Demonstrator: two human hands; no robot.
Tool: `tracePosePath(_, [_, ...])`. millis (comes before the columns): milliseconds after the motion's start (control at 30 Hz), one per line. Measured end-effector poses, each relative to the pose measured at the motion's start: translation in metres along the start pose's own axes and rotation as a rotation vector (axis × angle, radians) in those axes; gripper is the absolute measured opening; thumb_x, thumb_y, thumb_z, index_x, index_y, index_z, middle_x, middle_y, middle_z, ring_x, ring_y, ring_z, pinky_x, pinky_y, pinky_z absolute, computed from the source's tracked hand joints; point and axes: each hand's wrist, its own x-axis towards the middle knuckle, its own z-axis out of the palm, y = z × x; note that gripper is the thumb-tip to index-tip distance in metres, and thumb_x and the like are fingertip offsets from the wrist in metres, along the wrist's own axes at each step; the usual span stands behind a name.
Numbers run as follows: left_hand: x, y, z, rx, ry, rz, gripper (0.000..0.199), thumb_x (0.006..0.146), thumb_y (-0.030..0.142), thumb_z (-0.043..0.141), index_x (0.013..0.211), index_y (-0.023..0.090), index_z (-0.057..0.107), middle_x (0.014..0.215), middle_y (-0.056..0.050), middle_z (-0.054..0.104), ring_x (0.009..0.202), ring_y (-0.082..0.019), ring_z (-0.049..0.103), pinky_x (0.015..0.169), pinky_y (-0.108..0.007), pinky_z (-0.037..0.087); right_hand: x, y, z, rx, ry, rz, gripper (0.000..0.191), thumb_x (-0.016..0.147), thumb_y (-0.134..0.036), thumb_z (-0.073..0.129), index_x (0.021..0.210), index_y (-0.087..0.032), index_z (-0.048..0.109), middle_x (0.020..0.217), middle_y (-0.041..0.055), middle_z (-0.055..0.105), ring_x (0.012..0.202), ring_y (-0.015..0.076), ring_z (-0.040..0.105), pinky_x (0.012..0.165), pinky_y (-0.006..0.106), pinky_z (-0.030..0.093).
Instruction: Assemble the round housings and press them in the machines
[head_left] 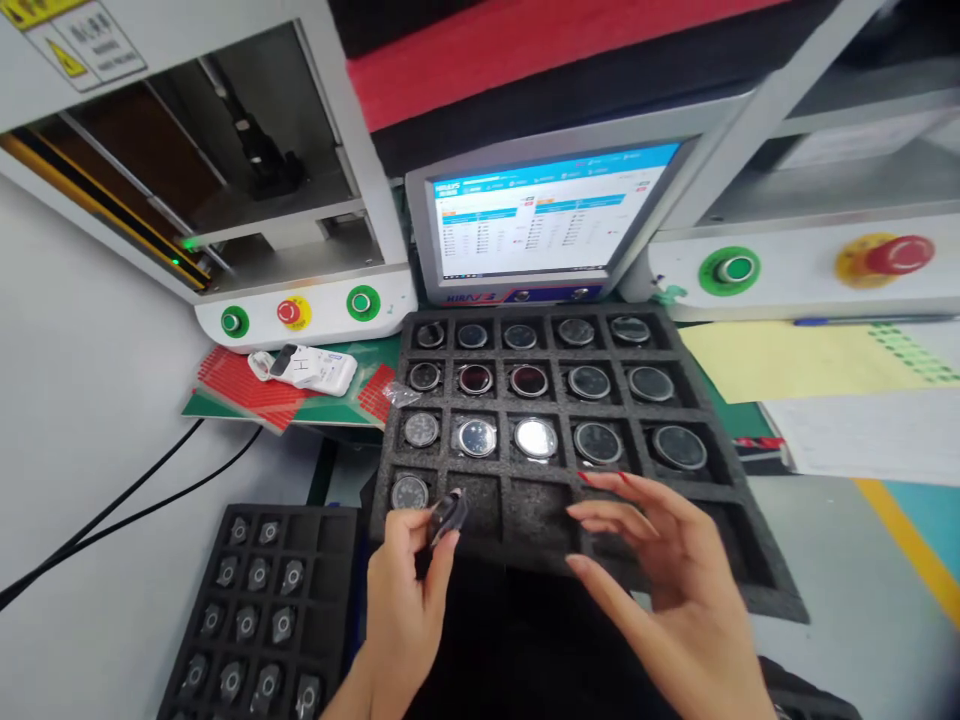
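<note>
Between the thumb and fingers of my left hand (409, 570) is a small dark watch case (450, 515), tilted on its edge. It is held over the front row of a grey foam tray (551, 597), close to the compartment at the front left. My right hand (667, 570) hovers above the tray's front edge, thumb and fingers apart with nothing between them. Round watch cases fill the rear rows, among them a brightly reflecting one (535, 438). Another watch case (409, 492) lies in the front left corner compartment. Part of the front row is hidden behind my right hand.
A second black tray (330, 540) with several small watch parts stands lower left. Behind the main tray is a monitor (555, 220), between machines with green buttons (363, 303) and red stop buttons (900, 256). A white handheld device (315, 369) and yellow paper (810, 360) lie beside it.
</note>
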Motion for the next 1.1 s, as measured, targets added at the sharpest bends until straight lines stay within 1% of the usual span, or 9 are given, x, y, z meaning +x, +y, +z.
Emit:
tracePosePath(133, [0.017, -0.004, 0.012, 0.451, 0.033, 0.528, 0.008, 0.097, 0.014, 0.053, 0.099, 0.014, 0.061, 0.104, -0.013, 0.078, 0.091, -0.024, 0.076, 0.081, -0.032, 0.059, -0.008, 0.000, -0.022, 0.018, 0.090, -0.001, 0.048, 0.086, -0.016, 0.067, 0.129, -0.028, 0.049, 0.118, 0.0026, 0.062, 0.089, 0.0076, 0.069, 0.091, 0.013, 0.052])
tracePosePath(233, [0.024, -0.002, 0.021, 0.627, 0.026, 0.683, 0.011, 0.094, 0.010, 0.056, 0.092, 0.013, 0.066, 0.101, -0.009, 0.079, 0.094, -0.028, 0.074, 0.085, -0.038, 0.055, -0.010, 0.002, -0.034, 0.025, 0.160, -0.017, 0.041, 0.085, -0.014, 0.066, 0.123, -0.026, 0.054, 0.106, 0.0009, 0.066, 0.084, 0.0075, 0.070, 0.091, 0.012, 0.052])
tracePosePath(333, [0.024, 0.003, 0.025, 0.679, 0.030, 0.706, 0.011, 0.093, 0.010, 0.059, 0.089, 0.013, 0.069, 0.099, -0.006, 0.080, 0.096, -0.029, 0.072, 0.083, -0.040, 0.051, -0.008, 0.001, -0.042, 0.005, 0.252, -0.006, 0.021, 0.086, -0.014, 0.065, 0.105, -0.024, 0.063, 0.092, -0.0007, 0.068, 0.080, 0.0076, 0.069, 0.084, 0.010, 0.054])
tracePosePath(400, [0.024, 0.006, 0.025, 0.708, 0.003, 0.741, 0.013, 0.093, 0.008, 0.059, 0.089, 0.011, 0.071, 0.101, -0.006, 0.079, 0.096, -0.029, 0.071, 0.084, -0.040, 0.050, -0.006, 0.000, -0.046, -0.003, 0.257, 0.003, 0.009, 0.087, -0.015, 0.064, 0.089, -0.023, 0.065, 0.087, -0.0010, 0.068, 0.081, 0.0076, 0.069, 0.080, 0.008, 0.054])
tracePosePath(467, [0.024, 0.009, 0.023, 0.725, -0.048, 0.771, 0.016, 0.094, 0.009, 0.056, 0.089, 0.010, 0.072, 0.102, -0.006, 0.079, 0.097, -0.028, 0.070, 0.086, -0.041, 0.049, -0.004, -0.001, -0.048, 0.002, 0.238, 0.007, 0.010, 0.086, -0.016, 0.063, 0.079, -0.023, 0.065, 0.086, -0.0011, 0.069, 0.083, 0.0077, 0.069, 0.080, 0.006, 0.053])
tracePosePath(633, [0.024, 0.011, 0.018, 0.736, -0.124, 0.743, 0.022, 0.098, 0.014, 0.053, 0.090, 0.010, 0.073, 0.103, -0.007, 0.079, 0.097, -0.028, 0.070, 0.088, -0.041, 0.049, -0.004, -0.003, -0.046, 0.016, 0.222, 0.032, 0.012, 0.086, -0.017, 0.064, 0.078, -0.024, 0.067, 0.094, -0.0019, 0.073, 0.089, 0.0078, 0.071, 0.083, 0.005, 0.051])
tracePosePath(900, [0.021, 0.003, 0.015, 0.735, -0.107, 0.668, 0.024, 0.096, 0.009, 0.051, 0.086, 0.011, 0.073, 0.098, -0.010, 0.078, 0.093, -0.030, 0.071, 0.083, -0.044, 0.053, -0.003, -0.014, -0.033, 0.075, 0.121, 0.054, 0.014, 0.087, -0.017, 0.062, 0.077, -0.025, 0.068, 0.092, -0.0025, 0.073, 0.089, 0.0071, 0.071, 0.083, 0.004, 0.050])
tracePosePath(967, [0.018, 0.008, 0.014, 0.641, -0.098, 0.634, 0.021, 0.095, 0.008, 0.052, 0.090, 0.011, 0.073, 0.098, -0.010, 0.078, 0.092, -0.029, 0.071, 0.083, -0.044, 0.054, -0.004, -0.016, -0.031, 0.073, 0.097, 0.040, 0.014, 0.087, -0.017, 0.062, 0.077, -0.025, 0.068, 0.093, -0.0018, 0.073, 0.089, 0.0078, 0.071, 0.082, 0.005, 0.051])
tracePosePath(1100, [0.012, 0.030, 0.011, 0.176, -0.141, 0.500, 0.014, 0.093, 0.016, 0.059, 0.102, 0.016, 0.071, 0.100, -0.006, 0.078, 0.095, -0.019, 0.071, 0.087, -0.031, 0.057, -0.009, -0.017, -0.027, 0.035, 0.007, -0.027, 0.014, 0.089, -0.016, 0.064, 0.079, -0.024, 0.070, 0.096, 0.0024, 0.072, 0.090, 0.0133, 0.071, 0.083, 0.014, 0.056])
